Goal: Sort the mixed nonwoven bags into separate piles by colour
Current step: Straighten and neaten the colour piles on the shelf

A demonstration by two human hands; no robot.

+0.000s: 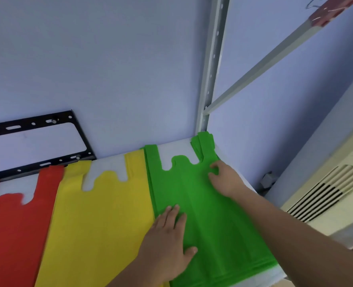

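On the white desk [177, 149], 3 piles of nonwoven bags lie side by side against the wall [109, 79]: red bags [16, 224] at the left, yellow bags [101, 214] in the middle, green bags [213, 224] at the right. The left hand [167, 235] lies flat on the green bags, fingers straight and released. The right hand [226, 179] rests near their far handle, fingers bent; I cannot tell whether they pinch the fabric.
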